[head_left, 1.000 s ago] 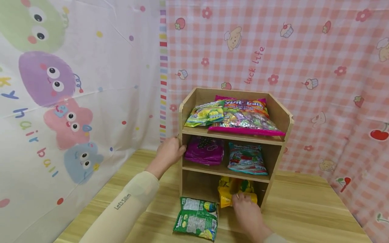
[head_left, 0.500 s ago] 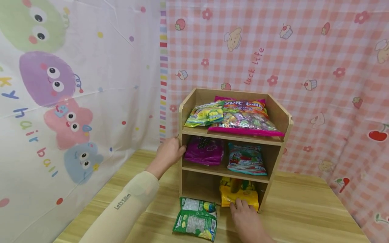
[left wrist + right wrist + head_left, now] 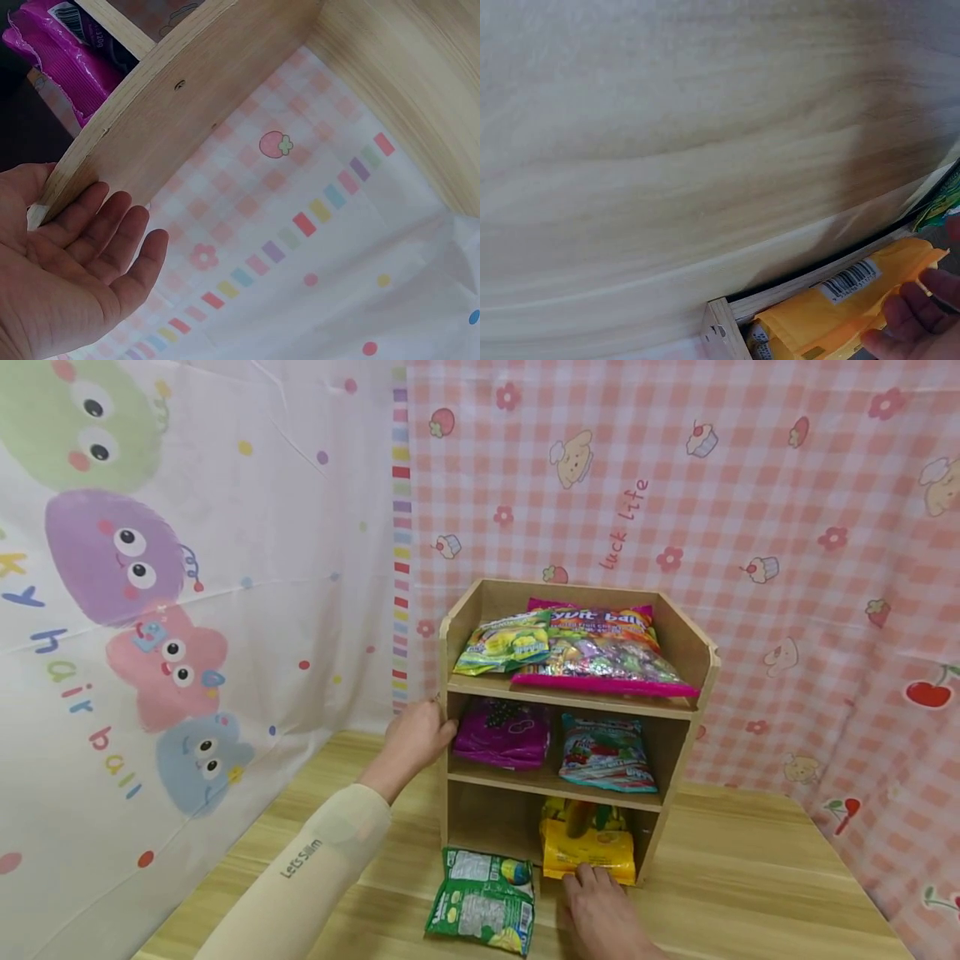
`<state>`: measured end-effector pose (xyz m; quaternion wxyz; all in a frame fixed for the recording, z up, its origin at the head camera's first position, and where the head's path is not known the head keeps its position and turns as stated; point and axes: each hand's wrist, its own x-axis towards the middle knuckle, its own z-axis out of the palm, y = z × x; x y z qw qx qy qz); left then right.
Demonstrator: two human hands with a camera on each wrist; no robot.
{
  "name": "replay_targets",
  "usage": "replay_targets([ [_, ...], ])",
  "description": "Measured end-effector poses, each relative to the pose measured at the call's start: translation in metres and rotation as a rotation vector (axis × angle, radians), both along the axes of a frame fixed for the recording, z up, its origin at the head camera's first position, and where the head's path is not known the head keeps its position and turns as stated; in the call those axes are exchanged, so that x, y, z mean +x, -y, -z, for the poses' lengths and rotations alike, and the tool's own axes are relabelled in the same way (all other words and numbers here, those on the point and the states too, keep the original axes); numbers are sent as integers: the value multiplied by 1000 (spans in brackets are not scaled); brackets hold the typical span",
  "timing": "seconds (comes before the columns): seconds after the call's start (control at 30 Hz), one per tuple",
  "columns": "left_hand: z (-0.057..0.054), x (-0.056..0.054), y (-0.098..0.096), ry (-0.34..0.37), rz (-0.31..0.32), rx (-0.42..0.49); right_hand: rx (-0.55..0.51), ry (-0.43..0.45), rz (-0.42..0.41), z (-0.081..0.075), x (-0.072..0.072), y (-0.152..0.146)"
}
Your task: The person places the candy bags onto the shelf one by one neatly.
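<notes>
A three-tier wooden shelf [image 3: 570, 700] stands on the table. My left hand [image 3: 420, 735] holds the front edge of its left side panel, thumb on the inner side; in the left wrist view that hand [image 3: 90, 270] has its fingers bent along the panel's outer face. On the bottom tier, at the right, lies a yellow snack bag [image 3: 588, 852] with its near end at the shelf's front. My right hand [image 3: 603, 914] is at that near end, fingertips against or just by the bag. In the right wrist view, loosely bent fingers [image 3: 907, 315] are beside the yellow bag [image 3: 832, 300].
A green snack bag [image 3: 480, 902] lies on the table before the bottom tier's left part. A purple bag [image 3: 504, 739] and a teal bag [image 3: 607, 756] sit on the middle tier. A lime-coloured bag [image 3: 502, 647] and a large pink-edged candy bag [image 3: 600, 652] fill the top.
My right hand has drawn back toward me from on top of the yellow bag to its near edge. The bag has settled slightly lower and flatter. The left hand keeps its hold.
</notes>
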<state>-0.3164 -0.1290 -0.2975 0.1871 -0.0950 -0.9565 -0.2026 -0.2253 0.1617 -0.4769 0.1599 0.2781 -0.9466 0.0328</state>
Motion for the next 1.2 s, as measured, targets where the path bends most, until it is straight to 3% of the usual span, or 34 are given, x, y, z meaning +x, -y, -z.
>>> replay_targets([
  [0.27,0,1,1,-6,-2,-11,-25,44,-49,3,-6,-3],
  [0.67,-1,2,0,-6,6,4,-79,0,4,2,-13,0],
  [1.03,-1,2,0,-20,7,1,-68,69,41,0,-19,-2],
  [1.2,-2,3,-1,-17,3,-2,-76,55,52,0,-18,-4],
])
